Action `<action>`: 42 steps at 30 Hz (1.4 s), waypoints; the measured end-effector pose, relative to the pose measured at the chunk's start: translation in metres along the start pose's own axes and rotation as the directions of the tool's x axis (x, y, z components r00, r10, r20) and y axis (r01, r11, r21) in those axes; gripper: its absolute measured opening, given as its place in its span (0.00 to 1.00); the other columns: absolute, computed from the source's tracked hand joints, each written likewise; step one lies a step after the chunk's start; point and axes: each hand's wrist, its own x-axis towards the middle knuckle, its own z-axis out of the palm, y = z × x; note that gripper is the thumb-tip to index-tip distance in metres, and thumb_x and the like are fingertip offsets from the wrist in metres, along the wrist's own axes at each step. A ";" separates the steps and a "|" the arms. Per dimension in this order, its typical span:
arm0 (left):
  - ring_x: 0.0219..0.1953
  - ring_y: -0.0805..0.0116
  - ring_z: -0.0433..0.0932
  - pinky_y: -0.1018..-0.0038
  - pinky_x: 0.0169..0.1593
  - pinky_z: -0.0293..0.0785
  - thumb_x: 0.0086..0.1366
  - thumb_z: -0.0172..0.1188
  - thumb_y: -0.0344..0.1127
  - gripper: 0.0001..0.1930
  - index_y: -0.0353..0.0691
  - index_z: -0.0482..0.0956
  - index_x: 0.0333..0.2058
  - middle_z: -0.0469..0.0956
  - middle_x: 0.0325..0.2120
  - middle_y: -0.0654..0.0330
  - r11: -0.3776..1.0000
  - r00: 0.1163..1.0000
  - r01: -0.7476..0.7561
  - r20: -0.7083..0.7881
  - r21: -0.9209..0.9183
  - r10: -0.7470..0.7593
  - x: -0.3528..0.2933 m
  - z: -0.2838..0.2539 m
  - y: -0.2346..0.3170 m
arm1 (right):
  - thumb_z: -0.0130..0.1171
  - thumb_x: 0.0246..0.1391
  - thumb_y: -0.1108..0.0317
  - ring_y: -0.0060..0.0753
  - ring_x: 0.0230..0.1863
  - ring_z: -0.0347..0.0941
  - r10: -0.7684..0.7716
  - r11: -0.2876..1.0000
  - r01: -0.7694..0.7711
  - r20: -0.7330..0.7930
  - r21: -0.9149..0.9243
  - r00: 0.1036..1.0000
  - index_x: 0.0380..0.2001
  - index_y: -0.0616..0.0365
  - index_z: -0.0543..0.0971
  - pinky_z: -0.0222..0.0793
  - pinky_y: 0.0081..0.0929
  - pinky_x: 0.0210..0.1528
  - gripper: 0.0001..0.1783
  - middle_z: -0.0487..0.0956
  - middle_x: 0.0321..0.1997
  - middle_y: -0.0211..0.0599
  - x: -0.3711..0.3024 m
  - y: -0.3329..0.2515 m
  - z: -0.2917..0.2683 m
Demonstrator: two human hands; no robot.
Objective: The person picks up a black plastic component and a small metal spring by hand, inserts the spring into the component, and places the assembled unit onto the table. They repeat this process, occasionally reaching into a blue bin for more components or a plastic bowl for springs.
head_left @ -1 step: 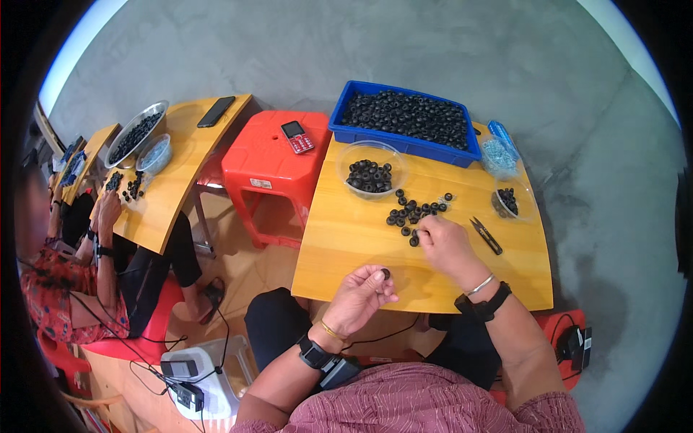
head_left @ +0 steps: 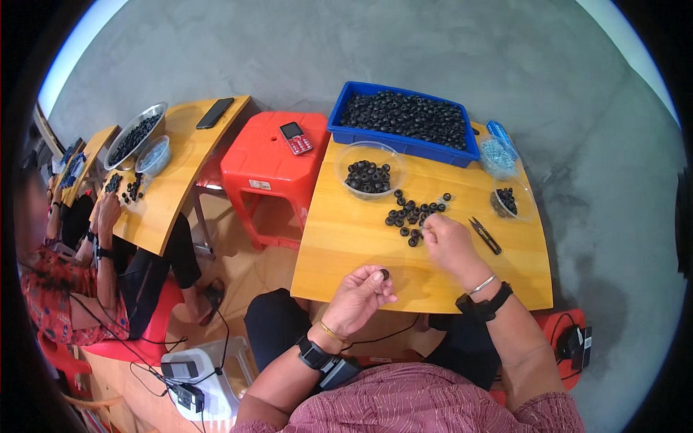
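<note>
Between the thumb and fingers of my left hand is a small round black bead, held over the near edge of the wooden table. My right hand is closed in a pinch beside a loose pile of black beads. Whatever its fingertips grip is too small or hidden to make out. A clear round bowl with more black beads stands behind the pile on the left. To the right of my right hand lies a pair of small black thread snips.
At the table's back stands a blue tray full of black beads. Small clear tubs of pale blue bits and black beads line the right side. A red stool bears a phone. A co-worker sits at the left table.
My right hand has shifted very slightly to the right, its fingers still pinched. My left hand keeps the bead in the same place.
</note>
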 end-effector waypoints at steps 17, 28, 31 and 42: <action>0.26 0.75 0.70 0.75 0.36 0.72 0.60 0.49 0.33 0.07 0.37 0.72 0.34 0.71 0.25 0.63 0.994 0.998 0.007 -0.065 0.112 0.001 0.005 0.005 0.000 | 0.40 0.45 0.84 0.23 0.29 0.65 0.446 0.072 -0.305 0.243 0.949 0.861 0.33 0.65 0.71 0.66 0.21 0.34 0.12 0.70 0.31 0.36 -0.030 0.024 -0.028; 0.28 0.75 0.70 0.75 0.36 0.71 0.59 0.50 0.33 0.08 0.37 0.72 0.35 0.70 0.27 0.63 0.993 0.999 0.037 0.026 0.114 -0.040 0.003 0.014 -0.004 | 0.41 0.50 0.80 0.39 0.40 0.66 0.454 -0.703 -0.108 0.561 0.703 0.692 0.34 0.67 0.67 0.63 0.37 0.52 0.07 0.67 0.37 0.47 -0.046 0.007 -0.033; 0.28 0.75 0.70 0.75 0.36 0.71 0.59 0.50 0.33 0.08 0.37 0.72 0.35 0.70 0.27 0.63 0.992 0.999 0.042 0.012 0.119 -0.044 0.002 0.014 -0.005 | 0.42 0.49 0.81 0.42 0.45 0.64 0.281 -0.780 -0.168 0.578 0.602 0.766 0.37 0.68 0.66 0.60 0.38 0.54 0.10 0.66 0.40 0.49 -0.050 0.005 -0.027; 0.28 0.74 0.71 0.74 0.36 0.72 0.58 0.52 0.33 0.08 0.36 0.72 0.35 0.71 0.27 0.62 0.995 0.999 0.035 0.010 0.090 -0.036 0.001 0.010 -0.004 | 0.42 0.47 0.85 0.39 0.46 0.67 0.246 -0.472 -0.299 0.450 0.829 0.859 0.39 0.68 0.69 0.63 0.34 0.53 0.14 0.71 0.38 0.45 -0.055 -0.006 -0.027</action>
